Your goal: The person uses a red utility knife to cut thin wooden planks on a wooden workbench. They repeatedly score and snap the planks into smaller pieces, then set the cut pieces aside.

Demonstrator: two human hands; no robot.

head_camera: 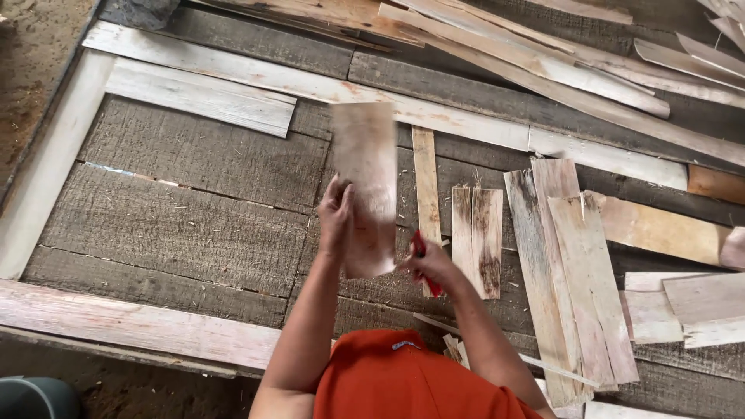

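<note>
A thin pale wooden sheet point(366, 178) stands upright and motion-blurred in the middle of the view. My left hand point(336, 217) grips its left edge near the bottom. My right hand point(428, 266) is at the sheet's lower right corner and holds a red tool point(423, 260) whose kind I cannot tell. Whether the right hand also touches the sheet is unclear. Under my hands lies a rough grey plank floor point(194, 225).
Several loose thin wood strips point(574, 271) lie flat to the right, with two short stained pieces point(478, 237) next to my right hand. Long pale boards point(310, 85) frame the grey planks. More slats point(590, 62) pile up at the top right. A dark bucket point(35, 397) sits bottom left.
</note>
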